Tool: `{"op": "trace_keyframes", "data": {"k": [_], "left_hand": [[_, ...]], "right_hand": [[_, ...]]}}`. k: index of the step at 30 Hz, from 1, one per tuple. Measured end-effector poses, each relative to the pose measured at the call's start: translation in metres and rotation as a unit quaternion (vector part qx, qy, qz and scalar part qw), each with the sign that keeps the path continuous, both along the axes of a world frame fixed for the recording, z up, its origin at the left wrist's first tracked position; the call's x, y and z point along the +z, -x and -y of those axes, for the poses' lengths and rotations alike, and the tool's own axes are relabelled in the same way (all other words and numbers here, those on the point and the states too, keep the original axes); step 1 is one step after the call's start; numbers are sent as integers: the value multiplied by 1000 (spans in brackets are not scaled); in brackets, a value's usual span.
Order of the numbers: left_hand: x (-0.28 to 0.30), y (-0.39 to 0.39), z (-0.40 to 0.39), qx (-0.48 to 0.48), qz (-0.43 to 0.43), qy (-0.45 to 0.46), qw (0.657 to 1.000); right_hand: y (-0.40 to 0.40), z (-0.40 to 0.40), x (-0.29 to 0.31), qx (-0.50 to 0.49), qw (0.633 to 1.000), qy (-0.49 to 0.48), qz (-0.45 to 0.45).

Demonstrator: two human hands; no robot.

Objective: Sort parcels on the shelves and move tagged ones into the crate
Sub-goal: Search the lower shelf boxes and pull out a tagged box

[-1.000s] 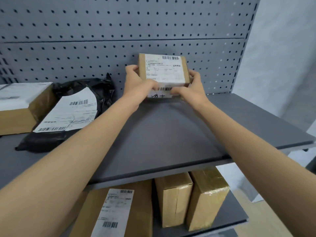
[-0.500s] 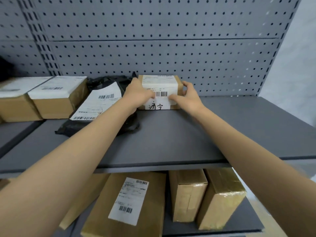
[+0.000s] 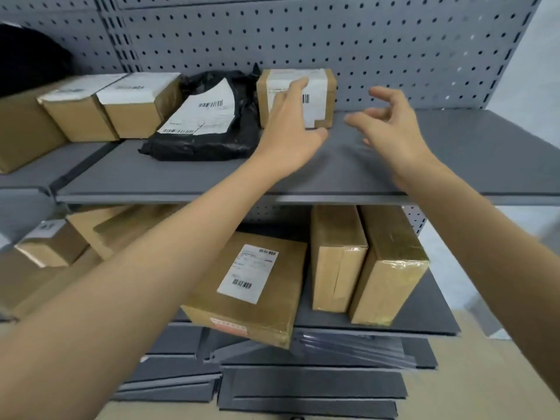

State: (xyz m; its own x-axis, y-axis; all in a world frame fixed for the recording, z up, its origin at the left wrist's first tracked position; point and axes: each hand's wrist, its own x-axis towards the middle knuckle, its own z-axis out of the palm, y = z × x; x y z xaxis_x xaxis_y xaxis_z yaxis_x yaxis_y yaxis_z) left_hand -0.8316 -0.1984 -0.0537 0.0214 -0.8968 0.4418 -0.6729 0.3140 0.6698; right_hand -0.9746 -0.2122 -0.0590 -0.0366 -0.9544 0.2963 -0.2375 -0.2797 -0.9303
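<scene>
small brown cardboard box with white label [image 3: 298, 98] – now released, standing at 12 o'clock on grey shelf [image 3: 454, 153] | left hand [image 3: 288, 128] – spread, empty | right hand [image 3: 391, 128] loosely curled, empty | judged untagged, stays

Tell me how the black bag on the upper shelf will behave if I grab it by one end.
The black bag looks like crinkled soft plastic, so it will probably sag and fold rather than stay flat. It lies low and lumpy on the shelf, so its contents seem soft and likely light. The glossy film may slip; pinch it firmly.
</scene>
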Motion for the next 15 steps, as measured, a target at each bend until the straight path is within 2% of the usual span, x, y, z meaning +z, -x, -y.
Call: {"op": "trace_keyframes", "data": {"k": [3, 6, 11, 15], "left_hand": [[-13, -8, -34, 26, 18, 9, 999], [-30, -32, -83, 51, 66, 25, 996], [-62, -88, -167, 122, 115, 27, 985], [-92, -144, -226, 203, 99, 37, 973]], "right_hand": [[-7, -23, -13, 1, 992, 69, -103], [-20, -53, -29, -10, 961, 183, -206], [-72, -109, -51, 19, 940, 269, -208], [-126, -149, -78, 81, 932, 293, -198]]}}
